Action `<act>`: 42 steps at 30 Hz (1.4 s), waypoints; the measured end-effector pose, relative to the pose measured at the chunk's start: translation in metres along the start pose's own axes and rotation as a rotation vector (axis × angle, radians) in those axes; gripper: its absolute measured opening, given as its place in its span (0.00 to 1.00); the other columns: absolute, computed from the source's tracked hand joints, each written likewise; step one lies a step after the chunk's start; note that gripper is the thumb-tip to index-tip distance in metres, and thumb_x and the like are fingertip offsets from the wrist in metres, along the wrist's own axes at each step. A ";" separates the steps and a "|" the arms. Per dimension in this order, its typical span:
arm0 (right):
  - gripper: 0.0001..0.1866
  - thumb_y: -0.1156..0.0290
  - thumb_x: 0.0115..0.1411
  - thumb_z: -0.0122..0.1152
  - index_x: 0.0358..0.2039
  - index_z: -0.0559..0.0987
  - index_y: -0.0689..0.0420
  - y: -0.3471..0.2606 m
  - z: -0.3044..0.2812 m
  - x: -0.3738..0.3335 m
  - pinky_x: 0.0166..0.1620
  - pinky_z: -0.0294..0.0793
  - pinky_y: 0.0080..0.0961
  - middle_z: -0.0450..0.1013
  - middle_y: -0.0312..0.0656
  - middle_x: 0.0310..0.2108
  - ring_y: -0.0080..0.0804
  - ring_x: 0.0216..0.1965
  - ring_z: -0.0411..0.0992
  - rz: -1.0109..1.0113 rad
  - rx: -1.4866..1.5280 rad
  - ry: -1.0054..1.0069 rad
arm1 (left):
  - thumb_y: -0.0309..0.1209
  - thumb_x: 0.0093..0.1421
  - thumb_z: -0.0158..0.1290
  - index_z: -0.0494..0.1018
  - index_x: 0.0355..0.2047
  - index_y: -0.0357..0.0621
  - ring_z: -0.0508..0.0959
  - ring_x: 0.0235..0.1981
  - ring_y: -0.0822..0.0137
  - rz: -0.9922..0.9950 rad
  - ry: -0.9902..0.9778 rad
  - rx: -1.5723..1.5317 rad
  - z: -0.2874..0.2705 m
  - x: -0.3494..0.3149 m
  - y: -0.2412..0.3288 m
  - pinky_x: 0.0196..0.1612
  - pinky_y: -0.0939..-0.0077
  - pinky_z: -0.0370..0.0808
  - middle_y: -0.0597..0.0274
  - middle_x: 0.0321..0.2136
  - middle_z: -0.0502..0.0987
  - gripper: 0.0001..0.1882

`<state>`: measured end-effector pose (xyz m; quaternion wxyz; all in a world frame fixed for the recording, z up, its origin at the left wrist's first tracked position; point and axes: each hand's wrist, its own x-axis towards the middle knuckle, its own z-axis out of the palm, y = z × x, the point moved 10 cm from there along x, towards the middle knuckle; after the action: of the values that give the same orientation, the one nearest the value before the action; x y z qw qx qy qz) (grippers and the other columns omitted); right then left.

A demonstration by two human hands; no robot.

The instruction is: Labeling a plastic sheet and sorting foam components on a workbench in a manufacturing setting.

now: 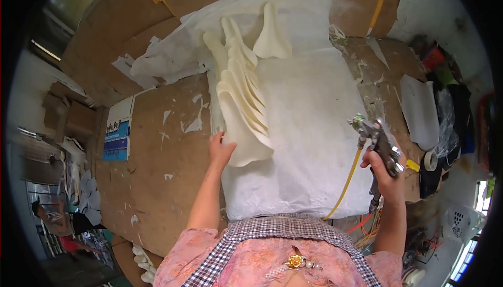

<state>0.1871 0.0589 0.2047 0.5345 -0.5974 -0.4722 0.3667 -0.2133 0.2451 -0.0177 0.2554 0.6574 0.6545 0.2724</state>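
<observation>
Cream saddle-shaped foam pads point(241, 124) lie overlapped in a row on a white sheet point(309, 130), their wide ends toward me. My left hand point(220, 152) is at the left edge of the nearest pad, thumb and fingers apart, the thumb at or on its edge. A single pad point(273, 38) lies apart at the far end of the sheet. In my right hand point(386, 174) is a metal spray gun point(380, 143), held above the sheet's right edge. A yellow hose point(346, 187) hangs from the gun toward my apron.
Brown cardboard point(152, 166) with torn white scraps lies left of the sheet, and cardboard walls stand behind it. At the right are a tape roll point(430, 161) and a white sheet-like piece point(419, 111). Another person point(57, 219) is at the far left.
</observation>
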 end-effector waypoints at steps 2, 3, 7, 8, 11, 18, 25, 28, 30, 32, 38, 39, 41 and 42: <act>0.27 0.77 0.53 0.55 0.54 0.61 0.65 0.004 -0.020 0.012 0.34 0.71 0.20 0.70 0.40 0.31 0.23 0.29 0.69 -0.044 0.134 0.129 | 0.31 0.40 0.60 0.69 0.44 0.36 0.70 0.37 0.62 0.016 -0.024 -0.193 -0.025 0.001 0.022 0.42 0.74 0.69 0.55 0.35 0.67 0.28; 0.27 0.77 0.53 0.54 0.55 0.61 0.64 0.005 -0.029 0.018 0.37 0.70 0.22 0.70 0.40 0.31 0.25 0.30 0.69 -0.069 0.168 0.152 | 0.31 0.40 0.60 0.70 0.43 0.35 0.70 0.37 0.65 0.009 -0.049 -0.321 -0.037 0.007 0.043 0.41 0.75 0.69 0.57 0.34 0.66 0.27; 0.23 0.73 0.54 0.56 0.50 0.65 0.64 0.046 -0.035 0.051 0.37 0.71 0.22 0.69 0.39 0.31 0.24 0.30 0.68 0.006 0.158 0.146 | 0.27 0.42 0.57 0.72 0.38 0.35 0.69 0.33 0.70 0.250 -0.209 -0.344 -0.034 0.097 0.187 0.38 0.79 0.68 0.65 0.32 0.66 0.20; 0.21 0.72 0.54 0.57 0.47 0.67 0.64 0.061 -0.034 0.056 0.37 0.71 0.22 0.69 0.38 0.31 0.24 0.30 0.68 0.043 0.123 0.132 | 0.27 0.43 0.56 0.72 0.36 0.35 0.69 0.34 0.70 0.242 -0.215 -0.458 -0.013 0.128 0.210 0.39 0.78 0.68 0.64 0.32 0.66 0.17; 0.22 0.70 0.53 0.58 0.47 0.67 0.65 0.100 -0.010 0.062 0.36 0.73 0.22 0.69 0.38 0.31 0.23 0.31 0.69 0.144 0.202 0.058 | 0.33 0.38 0.61 0.73 0.42 0.38 0.66 0.52 0.59 0.340 -0.208 -0.422 0.055 0.241 0.230 0.48 0.69 0.67 0.51 0.51 0.63 0.27; 0.27 0.70 0.50 0.61 0.51 0.65 0.63 0.144 -0.006 0.044 0.38 0.69 0.20 0.71 0.37 0.31 0.21 0.33 0.69 0.272 0.071 -0.021 | 0.37 0.32 0.64 0.74 0.40 0.37 0.74 0.42 0.61 0.124 -0.420 -0.226 0.190 0.330 0.199 0.44 0.72 0.71 0.52 0.43 0.73 0.31; 0.30 0.72 0.49 0.61 0.53 0.63 0.63 0.069 0.016 0.021 0.39 0.71 0.24 0.71 0.42 0.34 0.27 0.33 0.71 0.122 0.084 -0.211 | 0.29 0.39 0.62 0.70 0.43 0.38 0.75 0.34 0.67 0.272 -0.275 -0.742 0.021 0.207 0.233 0.38 0.72 0.72 0.57 0.33 0.75 0.27; 0.31 0.74 0.47 0.62 0.52 0.64 0.62 0.033 0.050 -0.011 0.38 0.71 0.24 0.72 0.43 0.32 0.28 0.31 0.71 0.061 0.016 -0.386 | 0.27 0.41 0.60 0.63 0.51 0.40 0.72 0.43 0.64 0.283 -0.017 -1.020 -0.120 0.141 0.167 0.45 0.70 0.71 0.56 0.42 0.71 0.33; 0.30 0.75 0.46 0.62 0.52 0.65 0.62 0.024 0.075 -0.033 0.37 0.70 0.23 0.72 0.43 0.31 0.28 0.30 0.72 0.058 -0.022 -0.480 | 0.24 0.44 0.56 0.53 0.58 0.43 0.69 0.48 0.59 0.375 0.047 -1.122 -0.186 0.097 0.124 0.49 0.66 0.69 0.54 0.48 0.66 0.39; 0.29 0.77 0.45 0.62 0.51 0.67 0.60 0.026 0.092 -0.053 0.36 0.70 0.22 0.72 0.42 0.29 0.27 0.28 0.72 0.079 -0.201 -0.495 | 0.21 0.45 0.54 0.47 0.60 0.46 0.65 0.52 0.57 0.248 0.255 -1.078 -0.230 0.057 0.051 0.53 0.63 0.66 0.53 0.52 0.61 0.43; 0.28 0.74 0.48 0.58 0.50 0.64 0.68 -0.047 0.078 -0.080 0.30 0.70 0.19 0.72 0.42 0.27 0.24 0.27 0.70 -0.170 0.057 -0.067 | 0.20 0.46 0.52 0.48 0.60 0.48 0.65 0.53 0.57 0.047 0.405 -1.205 -0.221 -0.024 -0.087 0.53 0.61 0.66 0.57 0.52 0.62 0.41; 0.28 0.75 0.48 0.59 0.50 0.64 0.67 -0.051 0.082 -0.085 0.31 0.70 0.19 0.72 0.41 0.28 0.23 0.27 0.70 -0.168 0.045 -0.086 | 0.20 0.46 0.52 0.49 0.59 0.48 0.66 0.52 0.58 -0.006 0.384 -1.257 -0.207 -0.026 -0.105 0.53 0.61 0.67 0.57 0.51 0.63 0.40; 0.27 0.78 0.48 0.59 0.51 0.65 0.66 -0.040 0.092 -0.094 0.32 0.69 0.18 0.72 0.40 0.29 0.23 0.28 0.70 -0.073 -0.045 -0.166 | 0.21 0.45 0.52 0.52 0.58 0.47 0.67 0.51 0.58 -0.069 0.300 -1.376 -0.171 -0.020 -0.133 0.52 0.62 0.68 0.57 0.50 0.65 0.39; 0.27 0.79 0.48 0.59 0.51 0.66 0.64 -0.021 0.097 -0.101 0.33 0.69 0.18 0.72 0.40 0.29 0.22 0.28 0.70 0.022 -0.132 -0.212 | 0.21 0.44 0.53 0.55 0.57 0.46 0.68 0.50 0.59 -0.143 0.194 -1.488 -0.143 -0.014 -0.133 0.51 0.63 0.68 0.58 0.49 0.66 0.38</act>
<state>0.0635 -0.0097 0.2036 0.4369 -0.5943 -0.5426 0.4018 -0.4082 0.2299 -0.0067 0.5905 0.2403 0.3582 0.6820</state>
